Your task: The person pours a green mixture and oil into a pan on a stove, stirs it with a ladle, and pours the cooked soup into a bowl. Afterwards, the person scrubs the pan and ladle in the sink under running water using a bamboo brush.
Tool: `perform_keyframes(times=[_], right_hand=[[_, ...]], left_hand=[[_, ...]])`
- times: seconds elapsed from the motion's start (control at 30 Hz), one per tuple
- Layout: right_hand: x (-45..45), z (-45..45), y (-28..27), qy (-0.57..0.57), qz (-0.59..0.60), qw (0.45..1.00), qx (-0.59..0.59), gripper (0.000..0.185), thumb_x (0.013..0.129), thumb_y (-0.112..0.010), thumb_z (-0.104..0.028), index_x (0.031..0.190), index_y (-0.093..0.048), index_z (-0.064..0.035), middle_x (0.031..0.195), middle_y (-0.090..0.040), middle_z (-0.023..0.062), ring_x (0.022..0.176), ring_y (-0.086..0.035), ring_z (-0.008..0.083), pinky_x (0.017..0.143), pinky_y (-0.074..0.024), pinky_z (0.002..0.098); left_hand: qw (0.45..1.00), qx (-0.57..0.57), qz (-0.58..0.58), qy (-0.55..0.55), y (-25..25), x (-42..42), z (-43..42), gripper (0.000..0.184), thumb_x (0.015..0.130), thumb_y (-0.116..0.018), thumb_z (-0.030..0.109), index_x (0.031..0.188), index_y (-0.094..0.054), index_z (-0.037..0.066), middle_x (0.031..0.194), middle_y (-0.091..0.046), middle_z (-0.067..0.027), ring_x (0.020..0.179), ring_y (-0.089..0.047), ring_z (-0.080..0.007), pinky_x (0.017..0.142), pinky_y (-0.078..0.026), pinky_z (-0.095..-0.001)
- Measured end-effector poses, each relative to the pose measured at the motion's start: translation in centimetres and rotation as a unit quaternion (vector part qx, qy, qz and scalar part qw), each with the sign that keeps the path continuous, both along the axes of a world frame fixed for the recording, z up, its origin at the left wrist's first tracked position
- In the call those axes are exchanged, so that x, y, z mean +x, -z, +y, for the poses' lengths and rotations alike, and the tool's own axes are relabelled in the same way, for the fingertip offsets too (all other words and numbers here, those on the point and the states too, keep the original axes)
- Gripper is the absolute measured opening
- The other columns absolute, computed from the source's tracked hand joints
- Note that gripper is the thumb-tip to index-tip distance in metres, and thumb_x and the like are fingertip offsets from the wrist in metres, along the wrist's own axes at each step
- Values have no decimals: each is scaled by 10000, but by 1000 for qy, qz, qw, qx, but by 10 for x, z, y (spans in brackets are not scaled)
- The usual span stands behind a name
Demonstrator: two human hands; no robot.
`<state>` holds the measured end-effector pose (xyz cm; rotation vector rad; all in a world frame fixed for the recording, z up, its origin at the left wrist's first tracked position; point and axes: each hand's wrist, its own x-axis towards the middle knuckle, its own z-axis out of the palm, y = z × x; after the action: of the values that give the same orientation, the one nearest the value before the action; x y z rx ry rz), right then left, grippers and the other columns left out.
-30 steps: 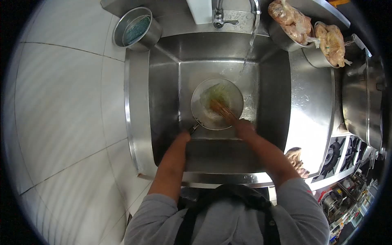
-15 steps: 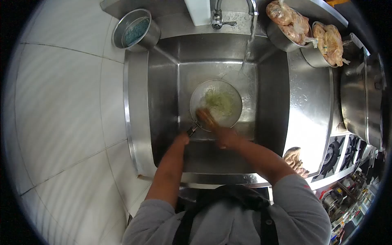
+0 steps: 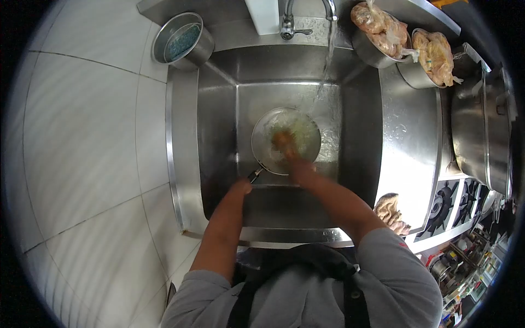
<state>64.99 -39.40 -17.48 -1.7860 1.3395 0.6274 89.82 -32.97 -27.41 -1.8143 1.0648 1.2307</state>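
A round, thin-rimmed pan [image 3: 262, 121] with a black handle rests low in the steel sink [image 3: 262, 210]. Greenish wet residue or liquid, blurred, lies inside it. My left hand [image 3: 241, 187] is closed around the end of the handle, at the pan's lower left. Over the near part of the pan, my right hand [image 3: 302, 174] grips a brown brush [image 3: 284, 142], whose head is smeared by motion against the pan's inside. My fingers hide the brush's grip end.
Water runs from the faucet [image 3: 330, 16] into the sink's far right. At the back left stands a metal pot [image 3: 203, 48] with blue-green material inside. Bagged meat [image 3: 383, 27] sits in metal containers at the back right. A crumpled cloth [image 3: 389, 210] lies on the right counter.
The brush and my right hand have shifted, bringing the brush head toward the pan's centre. My left hand keeps its hold on the handle. The view has moved slightly.
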Motion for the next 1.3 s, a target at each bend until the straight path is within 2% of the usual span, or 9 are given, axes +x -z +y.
perform_keyframes(times=[0.23, 0.37, 0.47, 0.63, 0.73, 0.93, 1.1, 1.2, 1.3], right_hand=[[-9, -7, 60, 85, -12, 996, -35, 899, 630, -732, -101, 1419, -300, -107, 960, -662, 231, 924, -663, 347, 740, -545, 445], [9, 9, -17, -23, -47, 996, 69, 764, 657, -677, -83, 1360, -378, -75, 992, -669, 183, 959, -652, 344, 743, -533, 422], [-16, -12, 24, 78, -59, 995, -30, 679, 678, -635, -111, 1322, -432, -48, 1042, -669, 160, 972, -649, 346, 776, -523, 421], [13, -9, -8, 26, -9, 989, 146, 570, 707, -622, -162, 1258, -513, -64, 1010, -673, 157, 924, -664, 318, 759, -527, 407], [-8, 9, 19, 42, -83, 993, -72, 541, 713, -636, -184, 1237, -551, -80, 868, -683, 161, 731, -687, 293, 598, -540, 392], [-3, -3, 24, 151, -90, 966, 191, 655, 736, -642, -161, 1356, -435, -127, 856, -675, 170, 631, -669, 257, 538, -538, 396], [-23, 1, 95, 140, -81, 981, -104, 651, 744, -647, -155, 1361, -437, -159, 815, -654, 156, 575, -638, 254, 504, -533, 400], [-15, -21, 16, 170, -74, 961, 205, 762, 742, -668, -178, 1432, -347, -188, 906, -649, 166, 616, -643, 270, 511, -537, 406], [-51, -17, -40, 300, -194, 872, 333, 849, 752, -678, -214, 1482, -246, -169, 1002, -630, 172, 740, -651, 264, 493, -525, 412]], left_hand=[[996, -66, 22, 52, 1, 9, 12, 377, 800, -533, 157, 1139, -637, 29, 1185, -606, -204, 1090, -595, -355, 882, -478, -438], [999, -29, 11, 37, -18, 4, 3, 382, 811, -518, 166, 1153, -635, 41, 1211, -597, -192, 1114, -585, -346, 914, -471, -430], [998, -9, 20, 61, -37, 0, 0, 378, 813, -522, 164, 1154, -637, 46, 1218, -594, -186, 1118, -582, -347, 919, -471, -428], [999, -16, 4, 37, -17, 2, 1, 374, 813, -522, 148, 1153, -635, 41, 1210, -597, -195, 1100, -592, -351, 909, -479, -428], [998, -44, 6, 55, -18, 8, 14, 347, 808, -522, 139, 1106, -638, 7, 1124, -623, -208, 1018, -622, -351, 854, -494, -435], [995, -73, 7, 64, -28, -2, -2, 334, 791, -527, 130, 1060, -638, -33, 997, -663, -217, 918, -656, -354, 788, -511, -449], [969, -145, 3, 200, -10, 5, 11, 303, 797, -538, 161, 1001, -669, -20, 1059, -655, -198, 927, -660, -339, 779, -525, -408], [999, -44, 6, 29, -3, 5, 11, 264, 810, -568, 194, 918, -678, -21, 1020, -667, -163, 787, -677, -298, 672, -538, -414], [993, 29, 103, -50, -50, -8, -12, 271, 839, -590, 258, 910, -641, 2, 905, -664, -143, 667, -647, -257, 592, -534, -407]])
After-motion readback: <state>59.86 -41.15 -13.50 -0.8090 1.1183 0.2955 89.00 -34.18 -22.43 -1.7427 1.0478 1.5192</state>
